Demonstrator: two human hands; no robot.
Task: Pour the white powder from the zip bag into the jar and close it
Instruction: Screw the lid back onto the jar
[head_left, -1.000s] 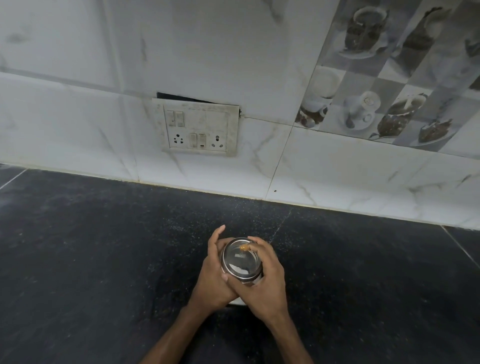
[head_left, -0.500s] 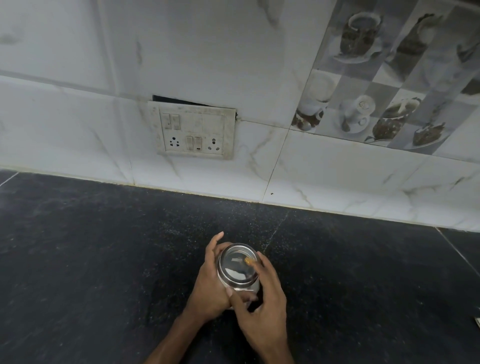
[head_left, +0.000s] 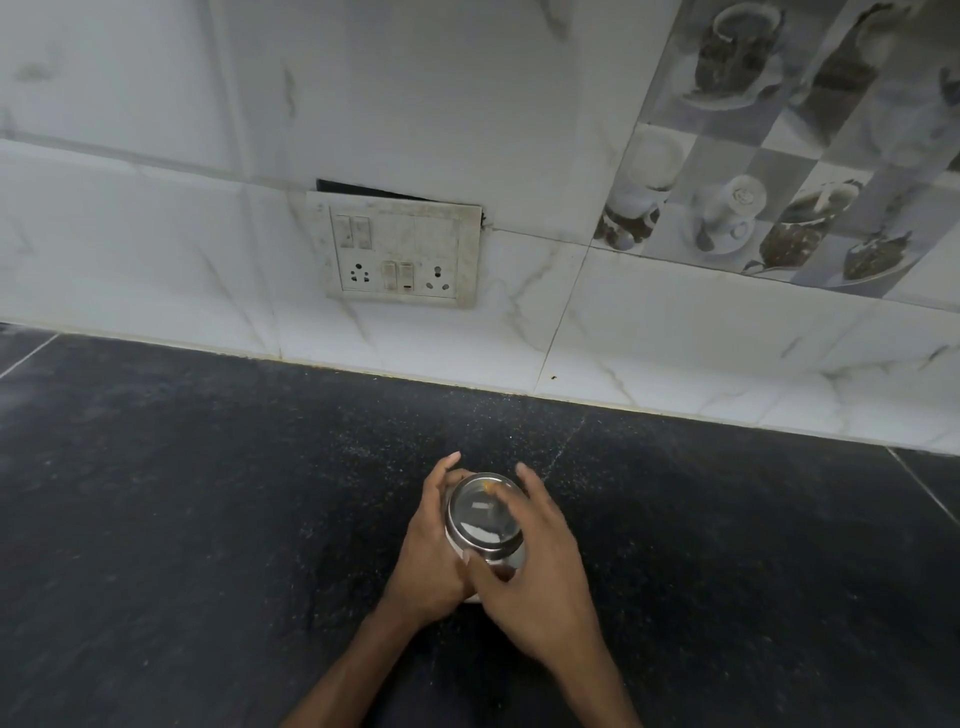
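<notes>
A small jar stands on the black counter (head_left: 208, 519), topped by a round shiny metal lid (head_left: 480, 517). My left hand (head_left: 428, 556) wraps the jar's left side and holds it upright. Over the right side, my right hand (head_left: 540, 571) has fingers curled around the lid's rim and the thumb at the jar's front. Most of the jar body is hidden by both hands; only a pale strip shows below the lid. No zip bag is in view.
A white marble-tiled wall (head_left: 675, 338) rises at the back of the counter. A dirty socket and switch plate (head_left: 397, 249) is mounted on it, straight beyond the jar. Printed cup tiles (head_left: 779, 156) fill the upper right.
My right hand has shifted around the lid, its fingers moving from over the top to the right rim. The jar stays in place in my left hand. The camera tilted slightly.
</notes>
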